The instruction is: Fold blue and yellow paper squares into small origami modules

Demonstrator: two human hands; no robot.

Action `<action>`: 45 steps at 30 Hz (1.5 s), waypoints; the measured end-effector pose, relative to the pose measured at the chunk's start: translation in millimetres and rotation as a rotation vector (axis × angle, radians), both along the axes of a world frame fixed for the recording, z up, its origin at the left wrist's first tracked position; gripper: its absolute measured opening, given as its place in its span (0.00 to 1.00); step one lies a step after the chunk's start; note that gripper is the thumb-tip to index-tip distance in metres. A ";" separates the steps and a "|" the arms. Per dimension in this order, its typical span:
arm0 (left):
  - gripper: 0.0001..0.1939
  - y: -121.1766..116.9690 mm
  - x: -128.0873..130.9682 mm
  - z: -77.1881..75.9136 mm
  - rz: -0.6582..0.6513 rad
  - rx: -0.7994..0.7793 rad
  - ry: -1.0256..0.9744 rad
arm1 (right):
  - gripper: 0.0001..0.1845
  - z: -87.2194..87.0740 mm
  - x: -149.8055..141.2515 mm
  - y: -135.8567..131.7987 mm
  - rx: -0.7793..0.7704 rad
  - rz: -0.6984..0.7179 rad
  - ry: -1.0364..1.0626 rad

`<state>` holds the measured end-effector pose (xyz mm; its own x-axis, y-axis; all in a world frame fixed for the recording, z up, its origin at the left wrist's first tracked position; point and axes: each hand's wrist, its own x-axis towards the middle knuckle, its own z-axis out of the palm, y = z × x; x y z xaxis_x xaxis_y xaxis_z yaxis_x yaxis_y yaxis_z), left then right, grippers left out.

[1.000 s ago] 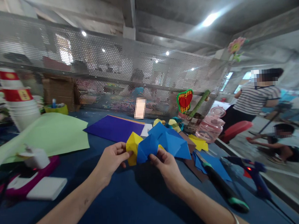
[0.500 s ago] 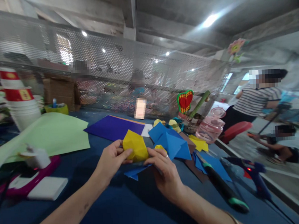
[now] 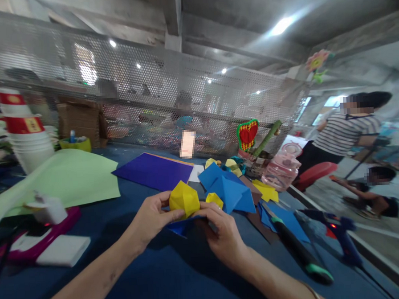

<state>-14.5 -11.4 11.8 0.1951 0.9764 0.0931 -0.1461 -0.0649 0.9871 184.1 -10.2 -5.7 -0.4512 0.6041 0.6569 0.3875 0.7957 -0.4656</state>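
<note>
My left hand (image 3: pixel 153 219) is closed on a yellow folded paper shape (image 3: pixel 184 199), thumb in front and fingers behind. My right hand (image 3: pixel 225 230) pinches a blue paper piece (image 3: pixel 178 229), which sits just under the yellow shape; its fingertips meet the yellow shape's right side. Whether the two papers are joined I cannot tell. A smaller yellow folded paper (image 3: pixel 214 199) lies just beyond my right fingers. Several blue folded paper shapes (image 3: pixel 233 192) are heaped to the right of it.
Right of my hands lie a black-and-green utility knife (image 3: pixel 298 247) and a glue gun (image 3: pixel 343 238) with a red light. A purple sheet (image 3: pixel 154 171) and a light green sheet (image 3: pixel 87 177) lie farther back. Left is a magenta power strip (image 3: pixel 69 216). Paper cups (image 3: pixel 32 145) are stacked behind.
The yellow shape has turned and shifted slightly right, coming down over the blue paper piece. My left hand has moved right with it, closer to my right hand.
</note>
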 end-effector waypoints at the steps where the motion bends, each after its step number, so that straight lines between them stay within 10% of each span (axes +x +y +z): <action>1: 0.18 -0.2 -0.4 -0.1 -0.034 -0.020 0.005 | 0.10 0.3 0.3 -0.2 -0.005 0.008 -0.002; 19: 0.11 -5.2 -3.8 -2.1 0.026 -0.061 -0.075 | 0.17 5.5 3.1 -9.1 0.154 0.089 -0.114; 32: 0.25 -2.3 2.0 1.0 0.100 -0.052 0.042 | 0.15 8.0 -1.8 -7.0 -0.006 0.112 -0.012; 45: 0.09 4.6 -1.3 -8.8 0.066 0.103 0.140 | 0.06 1.3 -7.4 -4.4 -0.406 0.017 0.080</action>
<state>-15.8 -6.8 2.9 0.1494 0.9741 0.1697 -0.0001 -0.1716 0.9852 176.6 -14.6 -4.4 -0.4208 0.8141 0.4001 0.3256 0.5472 -0.7711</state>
